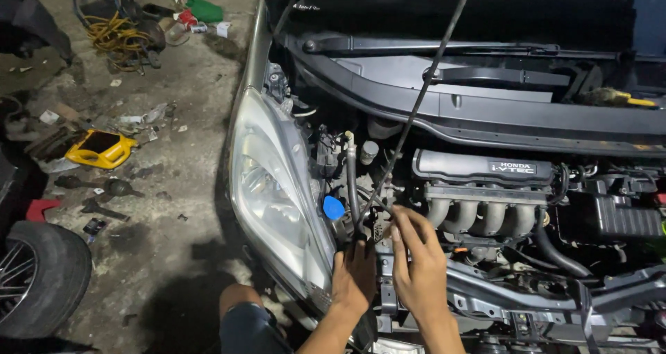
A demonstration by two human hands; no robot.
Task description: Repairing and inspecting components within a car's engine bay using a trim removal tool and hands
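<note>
I look down into the open engine bay of a car. My left hand (354, 276) rests on the front frame beside the headlight (274, 187), fingers curled near the base of a black hose (352, 187). My right hand (416, 267) reaches just to its right, fingers pinching something small near the foot of the thin bonnet prop rod (423, 94); what it pinches is too small to tell. A blue cap (334, 207) sits just left of the hose. The silver intake manifold (479, 212) lies to the right of my hands.
A black engine cover (485, 167) and wiper cowl (485, 83) fill the back. On the dirty concrete floor at left lie a yellow container (103, 148), coiled yellow cable (118, 38), scattered tools and a wheel (38, 278). My knee (246, 319) is by the bumper.
</note>
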